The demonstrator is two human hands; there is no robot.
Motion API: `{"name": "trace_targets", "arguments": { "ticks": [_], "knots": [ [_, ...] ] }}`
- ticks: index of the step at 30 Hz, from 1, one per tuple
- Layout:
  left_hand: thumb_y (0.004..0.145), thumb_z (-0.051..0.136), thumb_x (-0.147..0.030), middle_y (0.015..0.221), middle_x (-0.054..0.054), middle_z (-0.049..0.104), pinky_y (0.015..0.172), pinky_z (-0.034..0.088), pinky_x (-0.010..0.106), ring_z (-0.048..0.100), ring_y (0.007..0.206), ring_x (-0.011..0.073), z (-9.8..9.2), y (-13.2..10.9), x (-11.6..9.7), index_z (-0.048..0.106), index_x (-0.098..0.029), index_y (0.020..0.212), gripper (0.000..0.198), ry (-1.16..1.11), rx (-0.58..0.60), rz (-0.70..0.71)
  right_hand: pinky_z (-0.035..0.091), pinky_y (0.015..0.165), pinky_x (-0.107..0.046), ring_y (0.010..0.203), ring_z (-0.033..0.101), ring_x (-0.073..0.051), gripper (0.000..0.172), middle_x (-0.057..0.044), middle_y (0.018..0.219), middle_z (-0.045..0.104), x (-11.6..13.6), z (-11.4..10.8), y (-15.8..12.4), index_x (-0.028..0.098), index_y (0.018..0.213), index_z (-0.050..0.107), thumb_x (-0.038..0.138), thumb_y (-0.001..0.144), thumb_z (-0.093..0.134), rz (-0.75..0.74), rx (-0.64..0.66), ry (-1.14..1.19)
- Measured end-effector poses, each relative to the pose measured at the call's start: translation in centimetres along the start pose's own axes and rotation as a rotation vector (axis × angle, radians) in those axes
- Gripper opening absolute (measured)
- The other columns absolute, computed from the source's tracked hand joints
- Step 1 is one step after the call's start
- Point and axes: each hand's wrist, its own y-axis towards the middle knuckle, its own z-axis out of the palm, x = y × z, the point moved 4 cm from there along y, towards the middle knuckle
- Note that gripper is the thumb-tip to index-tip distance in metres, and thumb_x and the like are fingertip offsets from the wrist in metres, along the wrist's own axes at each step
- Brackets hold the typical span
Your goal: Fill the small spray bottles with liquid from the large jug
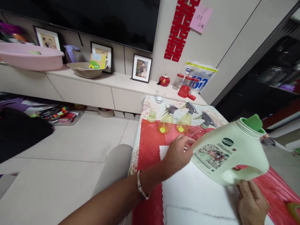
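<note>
A pale green detergent jug [215, 150] with a printed label is held tilted over the table, its uncapped mouth with a green spout facing up and right. My left hand [178, 154] grips the jug's base end, with the thumb in front and the fingers partly behind. My right hand [252, 200] holds its lower edge near the handle; some fingers are hidden. Behind the jug stand two spray bottles [166, 123] [184, 122] with yellowish liquid and grey triggers. A clear spray bottle [197, 131] is partly covered by the jug. A light green cap [152, 116] sits to the left.
A white scallop-edged mat [187, 193] lies over a red sheet [147, 156] on the table. At the far end is a glass cup [159, 97]. Beyond, a cabinet top [122, 82] holds picture frames, red-lidded jars [178, 81] and a pink basin [30, 57]. Another grey trigger [268, 142] shows right.
</note>
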Motion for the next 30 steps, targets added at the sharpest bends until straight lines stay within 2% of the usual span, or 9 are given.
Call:
{"name": "trace_targets", "arguments": {
  "ticks": [3, 6, 10, 15, 21, 26, 30],
  "knots": [
    [0.085, 0.062, -0.013, 0.117, 0.009, 0.068, 0.090, 0.054, 0.031, 0.066, 0.102, 0.0210, 0.8, 4.1, 0.1, 0.072, -0.017, 0.108, 0.025, 0.150, -0.008, 0.077, 0.055, 0.082, -0.045, 0.099, 0.064, -0.032, 0.064, -0.012, 0.109, 0.072, 0.4, -0.1, -0.2, 0.014, 0.115, 0.072, 0.060, 0.071, 0.077, 0.039, -0.062, -0.032],
    [0.086, 0.065, -0.015, 0.117, 0.008, 0.068, 0.097, 0.052, 0.032, 0.064, 0.110, 0.0222, 2.5, 7.3, 0.2, 0.072, -0.020, 0.112, 0.027, 0.276, -0.003, 0.140, 0.054, 0.082, -0.045, 0.100, 0.064, -0.032, 0.067, -0.013, 0.111, 0.072, 0.6, 0.0, -0.2, 0.013, 0.113, 0.073, 0.064, 0.069, 0.076, 0.072, -0.043, -0.054],
    [0.085, 0.067, -0.013, 0.118, 0.009, 0.070, 0.105, 0.048, 0.036, 0.063, 0.114, 0.0242, 4.3, 9.9, 0.6, 0.071, -0.018, 0.113, 0.029, 0.335, -0.006, 0.139, 0.047, 0.099, -0.045, 0.113, 0.061, -0.033, 0.069, -0.011, 0.116, 0.072, 1.0, 0.1, -0.4, 0.015, 0.114, 0.073, 0.065, 0.067, 0.076, 0.123, -0.028, -0.056],
    [0.085, 0.069, -0.015, 0.126, 0.013, 0.068, 0.107, 0.047, 0.037, 0.063, 0.120, 0.0262, 5.3, 11.4, 0.6, 0.069, -0.015, 0.119, 0.034, 0.370, -0.019, 0.146, 0.041, 0.108, -0.047, 0.124, 0.056, -0.037, 0.075, -0.012, 0.124, 0.070, 2.0, 0.4, -0.7, 0.014, 0.118, 0.071, 0.066, 0.065, 0.075, 0.164, -0.007, -0.056],
    [0.082, 0.076, -0.020, 0.121, 0.010, 0.072, 0.105, 0.049, 0.039, 0.066, 0.115, 0.0271, 6.2, 12.7, 0.7, 0.072, -0.018, 0.114, 0.031, 0.370, -0.065, 0.160, 0.034, 0.115, -0.049, 0.130, 0.052, -0.038, 0.080, -0.014, 0.132, 0.066, 1.5, 0.5, -0.5, 0.012, 0.120, 0.069, 0.065, 0.061, 0.078, 0.189, -0.001, 0.006],
    [0.080, 0.079, -0.023, 0.118, 0.009, 0.075, 0.101, 0.051, 0.037, 0.067, 0.112, 0.0265, 6.8, 13.6, 1.0, 0.073, -0.020, 0.111, 0.032, 0.349, -0.086, 0.168, 0.038, 0.110, -0.048, 0.121, 0.057, -0.036, 0.066, -0.012, 0.121, 0.071, 1.9, 1.0, -0.6, 0.014, 0.110, 0.073, 0.062, 0.065, 0.078, 0.136, 0.036, 0.065],
    [0.083, 0.076, -0.025, 0.102, 0.005, 0.078, 0.085, 0.052, 0.032, 0.069, 0.093, 0.0226, 6.7, 13.5, 0.8, 0.074, -0.020, 0.104, 0.021, 0.347, -0.084, 0.151, 0.043, 0.103, -0.044, 0.117, 0.060, -0.032, 0.060, -0.010, 0.118, 0.072, 2.5, 1.4, -0.7, 0.016, 0.113, 0.072, 0.060, 0.072, 0.075, 0.095, 0.070, 0.082]
  ]
}}
